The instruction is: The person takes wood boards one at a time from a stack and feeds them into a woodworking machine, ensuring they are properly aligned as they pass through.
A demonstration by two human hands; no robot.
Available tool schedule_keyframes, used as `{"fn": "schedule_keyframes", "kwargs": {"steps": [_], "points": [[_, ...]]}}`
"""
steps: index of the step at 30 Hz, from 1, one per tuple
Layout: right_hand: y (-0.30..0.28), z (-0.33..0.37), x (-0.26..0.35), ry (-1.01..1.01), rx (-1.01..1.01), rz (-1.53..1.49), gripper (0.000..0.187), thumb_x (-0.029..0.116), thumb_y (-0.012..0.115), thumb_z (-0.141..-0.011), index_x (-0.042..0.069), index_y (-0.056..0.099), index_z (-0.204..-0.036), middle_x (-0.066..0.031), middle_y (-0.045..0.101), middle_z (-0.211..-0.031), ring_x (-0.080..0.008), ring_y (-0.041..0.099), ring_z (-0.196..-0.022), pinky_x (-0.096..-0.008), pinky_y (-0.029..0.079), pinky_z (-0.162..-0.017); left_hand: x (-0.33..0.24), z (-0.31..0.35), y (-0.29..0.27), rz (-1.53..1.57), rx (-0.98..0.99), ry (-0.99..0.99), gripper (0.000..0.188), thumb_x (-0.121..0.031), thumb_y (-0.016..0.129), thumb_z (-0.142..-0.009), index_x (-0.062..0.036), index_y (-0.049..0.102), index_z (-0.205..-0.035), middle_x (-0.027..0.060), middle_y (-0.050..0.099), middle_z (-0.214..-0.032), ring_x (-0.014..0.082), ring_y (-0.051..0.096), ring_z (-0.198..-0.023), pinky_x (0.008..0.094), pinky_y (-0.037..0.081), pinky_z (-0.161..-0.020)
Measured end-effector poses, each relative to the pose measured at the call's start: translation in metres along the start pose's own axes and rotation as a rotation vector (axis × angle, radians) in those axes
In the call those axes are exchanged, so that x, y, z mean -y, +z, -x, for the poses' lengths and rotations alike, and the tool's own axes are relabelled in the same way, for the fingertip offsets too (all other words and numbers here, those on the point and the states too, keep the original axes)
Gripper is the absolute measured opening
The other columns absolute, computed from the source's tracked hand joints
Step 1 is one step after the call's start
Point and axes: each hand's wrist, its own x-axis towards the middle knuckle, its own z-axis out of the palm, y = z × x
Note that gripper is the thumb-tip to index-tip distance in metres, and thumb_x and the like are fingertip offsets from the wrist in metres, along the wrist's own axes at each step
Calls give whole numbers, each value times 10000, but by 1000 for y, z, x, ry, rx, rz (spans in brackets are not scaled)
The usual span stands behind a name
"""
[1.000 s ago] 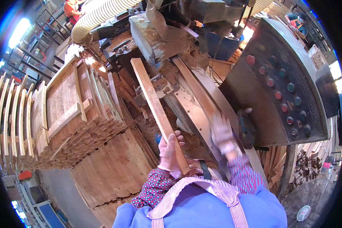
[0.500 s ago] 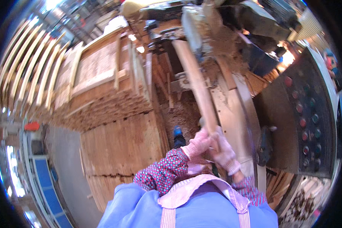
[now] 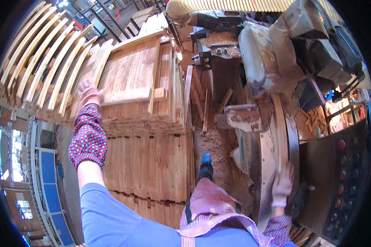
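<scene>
My left hand [image 3: 90, 94], in a pale pink glove, reaches out over a stack of wooden boards [image 3: 130, 61]. Its fingers are stretched out, beside the left end of a crosswise wooden strip [image 3: 127, 95]; whether it touches the strip is unclear. On the right, my gloved right hand [image 3: 282, 185] lies over the near end of a long, narrow board [image 3: 279, 127], its fingers extended forward along the wood. This board rests on the metal bed [image 3: 267, 164] of a woodworking machine and runs forward beneath dusty hoods [image 3: 282, 53].
Slatted wood [image 3: 41, 57] is piled far left, and more stacked boards [image 3: 148, 164] stand nearer me. A ribbed hose [image 3: 218, 5] crosses the top. At right stands a dark control panel [image 3: 338, 177] with buttons. Sawdust and offcuts [image 3: 206, 109] lie between stack and machine.
Both hands were together on a raised board; now that grip is released. My left hand has swung left to the stack, my right has moved right onto the board lying on the machine bed.
</scene>
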Motion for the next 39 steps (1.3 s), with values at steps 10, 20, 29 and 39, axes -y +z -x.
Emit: {"fn": "schedule_keyframes", "kwargs": {"steps": [10,20,29,39], "points": [[20,-169,54,-72,-192,-340,450,158,528,-967,78,502,-1410,-158,495,-1449,-361,449,-1343,-412,349,-1132,25,-30,-5,271,287,-54,466,-69,616,-766,-19,594,-1229,195,605,-1227,355,540,-1231,409,432,-1042],[-81,-3,214,-227,480,-1514,728,182,707,-898,-34,328,-1481,-205,473,-1450,-228,558,-1215,-350,457,-1030,-82,321,-126,2235,906,263,539,-298,720,-834,0,551,-1249,74,654,-1027,183,646,-924,325,526,-848],[-66,151,68,6,42,-828,850,190,709,-848,-62,233,-1506,-332,421,-1436,-372,459,-1338,-399,375,-1100,-201,532,-126,2477,1208,136,541,-316,679,-932,-72,451,-1358,71,624,-1112,163,631,-909,337,567,-812],[-3,77,4,2,-181,199,607,312,538,-900,-51,440,-1376,-237,442,-1432,-427,412,-1311,-547,286,-1117,-198,516,-94,2405,1364,91,475,-349,676,-932,-69,496,-1270,76,623,-1065,157,632,-870,338,567,-798]]}}
